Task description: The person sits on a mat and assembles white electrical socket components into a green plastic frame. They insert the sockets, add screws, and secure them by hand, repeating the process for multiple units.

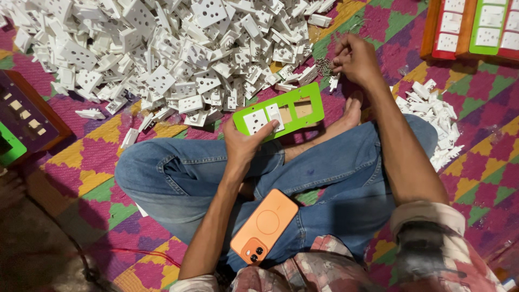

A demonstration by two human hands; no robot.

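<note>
We see the green panel (286, 112) resting on the crossed legs in jeans, our left hand (246, 141) gripping its near corner. Beyond the panel, our right hand (354, 57) pinches small screws (323, 66) beside the heap of white sockets (173, 54); an orange phone (265, 225) lies nearer us.

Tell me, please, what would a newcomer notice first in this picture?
First, the huge heap of white plastic parts filling the upper left of the colourful mat. Next, the green plate held by the left hand at the centre, and the orange phone resting on the person's lap.
</note>
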